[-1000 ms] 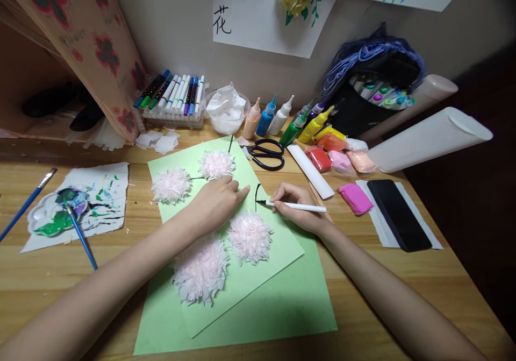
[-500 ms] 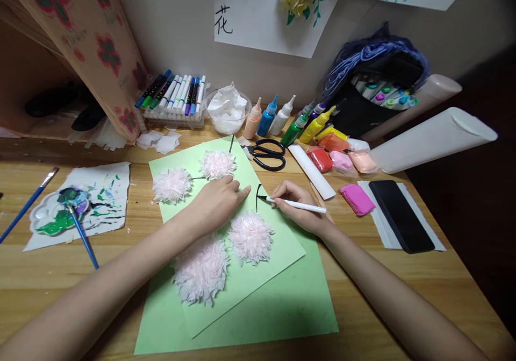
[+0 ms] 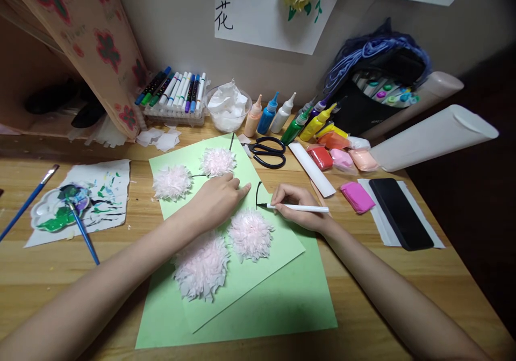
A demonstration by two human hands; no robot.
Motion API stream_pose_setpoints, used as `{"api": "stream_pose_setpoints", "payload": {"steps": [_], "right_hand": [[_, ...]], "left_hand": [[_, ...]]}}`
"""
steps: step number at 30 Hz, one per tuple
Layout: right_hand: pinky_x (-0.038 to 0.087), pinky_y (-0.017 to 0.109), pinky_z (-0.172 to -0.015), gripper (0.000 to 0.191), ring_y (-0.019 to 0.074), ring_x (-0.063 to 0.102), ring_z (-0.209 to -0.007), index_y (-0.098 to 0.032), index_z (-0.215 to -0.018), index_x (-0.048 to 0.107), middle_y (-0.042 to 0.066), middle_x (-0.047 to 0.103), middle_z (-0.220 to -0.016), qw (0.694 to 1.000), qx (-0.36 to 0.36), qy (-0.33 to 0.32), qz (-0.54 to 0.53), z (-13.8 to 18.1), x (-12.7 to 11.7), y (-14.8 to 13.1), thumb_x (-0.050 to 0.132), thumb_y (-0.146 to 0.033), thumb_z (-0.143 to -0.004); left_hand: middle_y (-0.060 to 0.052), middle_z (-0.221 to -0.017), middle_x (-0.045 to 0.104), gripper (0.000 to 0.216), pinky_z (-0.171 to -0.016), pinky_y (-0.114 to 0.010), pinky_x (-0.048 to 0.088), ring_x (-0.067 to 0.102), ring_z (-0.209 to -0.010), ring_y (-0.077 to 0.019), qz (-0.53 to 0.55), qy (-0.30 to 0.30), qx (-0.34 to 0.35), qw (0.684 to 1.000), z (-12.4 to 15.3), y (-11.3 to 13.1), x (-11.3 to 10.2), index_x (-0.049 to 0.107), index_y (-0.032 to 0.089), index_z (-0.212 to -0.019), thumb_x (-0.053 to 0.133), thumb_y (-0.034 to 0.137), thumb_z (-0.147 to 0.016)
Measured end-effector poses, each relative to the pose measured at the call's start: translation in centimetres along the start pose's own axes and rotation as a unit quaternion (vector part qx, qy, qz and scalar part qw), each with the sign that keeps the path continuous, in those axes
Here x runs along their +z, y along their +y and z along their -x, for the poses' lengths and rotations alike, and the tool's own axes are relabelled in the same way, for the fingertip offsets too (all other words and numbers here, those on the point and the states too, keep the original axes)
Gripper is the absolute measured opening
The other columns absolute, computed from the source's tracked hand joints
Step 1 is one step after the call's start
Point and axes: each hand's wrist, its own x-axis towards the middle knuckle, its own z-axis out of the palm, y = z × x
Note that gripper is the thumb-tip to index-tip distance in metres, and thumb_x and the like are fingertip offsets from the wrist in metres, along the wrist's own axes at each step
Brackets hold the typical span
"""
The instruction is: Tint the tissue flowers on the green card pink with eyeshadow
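My right hand (image 3: 300, 205) is closed around a white marker (image 3: 304, 208) with a dark, brush-like tip. That tip touches the light green paper (image 3: 258, 291) at the lower end of a curved black line (image 3: 258, 191). Fingers stretched out, my left hand (image 3: 220, 197) lies on the same paper. Fluffy pale pink paper flowers are on the sheet: one (image 3: 250, 234) just below the line, a bigger one (image 3: 203, 267) partly under my left forearm, and two (image 3: 218, 162) (image 3: 172, 182) beyond my left hand. Short black lines run beside the far flowers.
A second green sheet (image 3: 306, 307) lies beneath. Scissors (image 3: 268, 151), paint bottles (image 3: 268, 116), a marker box (image 3: 175, 114) and a bowl of tissue (image 3: 228, 111) stand behind. On the left is a paint palette (image 3: 44, 213); on the right, a phone (image 3: 401, 213) and pink clay (image 3: 357, 197).
The marker tip has moved down along the paper, and the black line's lower stretch is now thicker. My right hand shifted slightly with it. My left hand has stayed in place.
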Motion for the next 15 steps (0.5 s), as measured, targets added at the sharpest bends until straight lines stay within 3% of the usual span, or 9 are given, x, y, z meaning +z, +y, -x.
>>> {"api": "stream_pose_setpoints", "payload": {"steps": [10,15], "right_hand": [[0.04,0.026,-0.057,0.007,0.0139,0.053,-0.065,-0.019,-0.071,0.054,0.002,0.059,-0.073,0.998,0.002,-0.055,-0.008,0.2,-0.38,-0.09,0.058,-0.018,-0.077],[0.038,0.026,-0.059,0.01,0.0128,0.051,-0.064,-0.019,-0.07,0.053,0.0,0.057,-0.072,0.999,0.004,-0.033,-0.009,-0.07,0.01,-0.24,0.053,-0.015,-0.079]], "left_hand": [[-0.008,-0.078,0.06,0.036,-0.058,-0.03,0.033,0.051,-0.076,-0.0192,0.0,-0.007,0.002,1.0,-0.02,0.0,0.07,0.053,0.011,-0.126,0.038,0.014,-0.093],[-0.007,-0.08,0.061,0.036,-0.059,-0.032,0.032,0.052,-0.079,-0.021,-0.014,0.001,-0.005,1.0,0.14,0.32,-0.7,0.053,0.013,-0.127,0.037,0.013,-0.094]]}}
